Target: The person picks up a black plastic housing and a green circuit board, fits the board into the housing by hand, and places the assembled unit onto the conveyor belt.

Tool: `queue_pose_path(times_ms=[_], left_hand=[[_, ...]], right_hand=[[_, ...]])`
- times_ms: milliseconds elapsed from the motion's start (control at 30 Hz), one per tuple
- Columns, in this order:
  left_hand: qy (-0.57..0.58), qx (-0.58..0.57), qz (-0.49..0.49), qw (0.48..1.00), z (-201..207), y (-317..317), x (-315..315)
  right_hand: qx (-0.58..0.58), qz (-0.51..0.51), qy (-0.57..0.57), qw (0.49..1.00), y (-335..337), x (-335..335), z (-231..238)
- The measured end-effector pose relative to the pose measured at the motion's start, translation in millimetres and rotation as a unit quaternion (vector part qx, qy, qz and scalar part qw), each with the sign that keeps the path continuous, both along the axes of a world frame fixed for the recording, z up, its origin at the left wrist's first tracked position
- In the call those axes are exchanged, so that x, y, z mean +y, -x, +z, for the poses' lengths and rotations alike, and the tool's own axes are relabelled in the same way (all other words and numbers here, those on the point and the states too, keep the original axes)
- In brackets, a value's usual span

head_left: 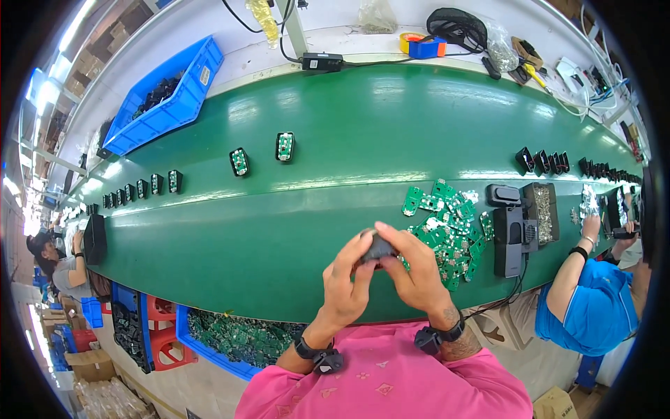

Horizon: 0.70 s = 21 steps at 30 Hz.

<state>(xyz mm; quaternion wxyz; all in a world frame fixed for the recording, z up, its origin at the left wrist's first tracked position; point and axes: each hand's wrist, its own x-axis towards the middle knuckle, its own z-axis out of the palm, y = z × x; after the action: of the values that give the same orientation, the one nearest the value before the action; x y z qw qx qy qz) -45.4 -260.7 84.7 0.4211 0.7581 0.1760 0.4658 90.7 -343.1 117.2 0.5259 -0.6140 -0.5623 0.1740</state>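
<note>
In front of my chest, over the near part of the green table, both hands grip a small black plastic housing (379, 248). My left hand (347, 277) holds its left side with bent fingers and thumb. Around the right side, my right hand (417, 269) has its fingers closed too. The fingers cover much of the housing, and its inside is hidden. Just right of my right hand lies a loose heap of green circuit boards (447, 234). Two black housings with green boards in them, one (239, 162) and another (285, 146), stand farther off to the left.
Beside the heap are a black boxy device (509, 241) with a cable and a tray of small metal parts (542, 209). Housings line both sides. A blue crate (167, 105) sits far left; a blue bin (183, 328) of boards stands below the table edge. Co-workers sit left and right (593, 300).
</note>
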Motion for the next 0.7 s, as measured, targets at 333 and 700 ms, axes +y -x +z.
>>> queue_pose_path(times_ms=[333,700], left_hand=[[0.405,0.044,-0.077,0.91,4.4,-7.9,20.9],[0.318,0.053,-0.082,0.943,-4.6,-5.8,15.3]], right_hand=[[0.264,-0.032,0.132,0.955,7.4,18.8,-31.9],[0.232,-0.036,0.119,0.965,3.2,11.1,-30.4]])
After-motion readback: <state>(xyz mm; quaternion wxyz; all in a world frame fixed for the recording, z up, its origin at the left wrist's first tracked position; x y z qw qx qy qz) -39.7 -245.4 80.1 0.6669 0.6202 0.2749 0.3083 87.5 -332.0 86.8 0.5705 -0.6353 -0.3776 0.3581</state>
